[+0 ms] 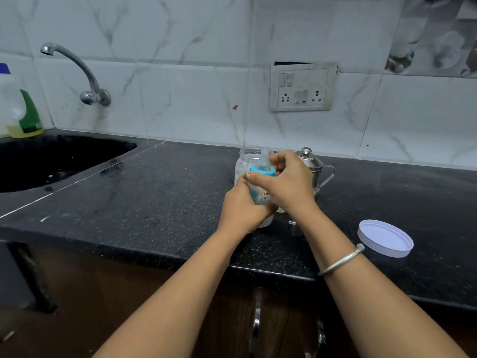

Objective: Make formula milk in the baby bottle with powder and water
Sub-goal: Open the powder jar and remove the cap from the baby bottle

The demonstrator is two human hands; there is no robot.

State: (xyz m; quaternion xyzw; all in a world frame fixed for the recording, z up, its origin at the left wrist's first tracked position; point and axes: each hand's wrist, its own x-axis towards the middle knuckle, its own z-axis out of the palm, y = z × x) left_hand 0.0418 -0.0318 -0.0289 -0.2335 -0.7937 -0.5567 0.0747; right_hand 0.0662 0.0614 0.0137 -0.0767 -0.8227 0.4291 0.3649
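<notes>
A clear baby bottle with a blue collar stands on the black counter in the middle of the view. My left hand grips the bottle's body from the left. My right hand curls round the blue collar and top from the right. Just behind the bottle stands an open clear plastic jar with white powder traces on its wall. A steel jug with a lid and handle is behind my right hand. The bottle's contents are hidden by my hands.
The jar's white lid lies upside down on the counter at the right. A black sink with a wall tap is at the left, with a dish-soap bottle beside it. A socket panel is on the tiled wall.
</notes>
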